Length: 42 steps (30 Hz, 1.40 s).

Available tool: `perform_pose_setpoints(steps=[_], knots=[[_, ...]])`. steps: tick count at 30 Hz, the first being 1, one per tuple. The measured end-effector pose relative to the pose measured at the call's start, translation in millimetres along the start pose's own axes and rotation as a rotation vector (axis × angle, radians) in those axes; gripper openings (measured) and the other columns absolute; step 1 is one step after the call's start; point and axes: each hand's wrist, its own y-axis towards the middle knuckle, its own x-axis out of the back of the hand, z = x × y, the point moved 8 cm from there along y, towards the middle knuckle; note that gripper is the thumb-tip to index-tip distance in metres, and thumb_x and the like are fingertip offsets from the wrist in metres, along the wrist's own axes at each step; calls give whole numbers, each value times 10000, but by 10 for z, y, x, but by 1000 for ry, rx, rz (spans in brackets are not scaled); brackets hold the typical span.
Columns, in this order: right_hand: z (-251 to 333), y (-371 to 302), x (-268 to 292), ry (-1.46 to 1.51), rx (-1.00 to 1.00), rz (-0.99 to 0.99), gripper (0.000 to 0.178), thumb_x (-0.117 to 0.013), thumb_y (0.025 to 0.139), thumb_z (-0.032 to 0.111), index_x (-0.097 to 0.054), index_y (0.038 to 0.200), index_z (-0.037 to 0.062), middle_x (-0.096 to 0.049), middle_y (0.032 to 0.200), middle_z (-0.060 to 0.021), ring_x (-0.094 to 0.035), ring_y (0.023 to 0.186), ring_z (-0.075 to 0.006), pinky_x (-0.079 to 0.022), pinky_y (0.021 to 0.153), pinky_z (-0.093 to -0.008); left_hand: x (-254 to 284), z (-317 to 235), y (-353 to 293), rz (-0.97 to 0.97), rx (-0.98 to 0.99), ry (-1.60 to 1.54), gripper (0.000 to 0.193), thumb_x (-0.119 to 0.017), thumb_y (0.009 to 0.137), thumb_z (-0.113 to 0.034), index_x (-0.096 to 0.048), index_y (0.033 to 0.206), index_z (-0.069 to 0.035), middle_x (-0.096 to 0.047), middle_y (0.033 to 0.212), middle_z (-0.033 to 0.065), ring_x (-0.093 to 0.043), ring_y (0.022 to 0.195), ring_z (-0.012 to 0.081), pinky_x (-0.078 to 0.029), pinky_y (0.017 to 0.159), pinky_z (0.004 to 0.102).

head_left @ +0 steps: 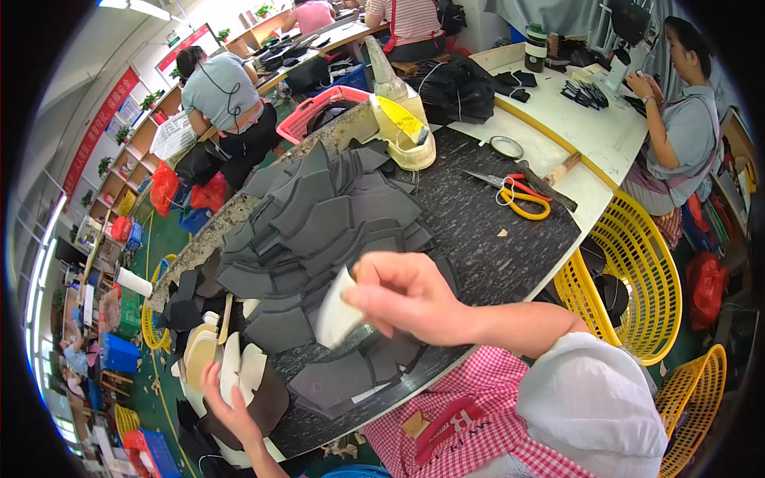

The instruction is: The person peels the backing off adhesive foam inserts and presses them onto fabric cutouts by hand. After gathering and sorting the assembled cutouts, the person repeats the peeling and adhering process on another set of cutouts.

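Note:
My right hand [414,299] pinches a curved white piece [336,313] of sheet material between thumb and fingers, holding it over the pile of dark grey cut pieces [315,219]. Those grey pieces overlap in rows across the black-topped table [510,247]. At the lower left, my left hand [233,410] has its fingers apart beside a stack of white and cream pieces [252,369]. Whether its fingertips touch them I cannot tell. A thin wooden stick [225,317] rests against that stack.
Scissors with orange-yellow handles [526,203], a hammer [562,171] and a tape roll [507,146] lie at the right. A whitish container [413,153] stands at the far edge. Yellow baskets [637,271] flank the table's right. A co-worker [677,143] sits at the far right.

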Motion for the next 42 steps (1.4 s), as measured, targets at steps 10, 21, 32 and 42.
perform_pose_setpoints(steps=[10,21,32,42], knots=[[-377,-316,-316,-26,-162,299,295,-711,823,127,-527,603,58,-513,542,40,-421,516,2,-289,440,-199,-857,-2058,84,572,-187,-616,351,-865,549,-171,-587,724,-48,-546,801,83,-570,677,187,-457,597,294],[-884,-1688,302,-911,-203,762,216,-683,766,137,-515,678,34,-603,829,-97,-578,623,-234,-458,515,-315,-812,-1092,-237,148,399,-1955,358,-457,919,-427,-556,958,-85,-470,821,48,-502,744,162,-382,944,482],[-402,-858,465,-842,-194,307,105,-687,772,96,-650,747,1,-604,744,-102,-596,659,-220,-460,569,-303,-1228,-1402,-771,750,125,-573,576,-746,752,-165,-467,1250,-88,-661,755,63,-659,691,161,-508,651,277],[-656,-561,536,-1226,72,223,241,-747,713,183,-599,669,-3,-584,770,-76,-577,622,-244,-462,555,-326,-1517,-1039,-679,687,439,-467,434,-666,809,-49,-503,1211,-64,-656,713,69,-611,637,83,-455,569,221]])
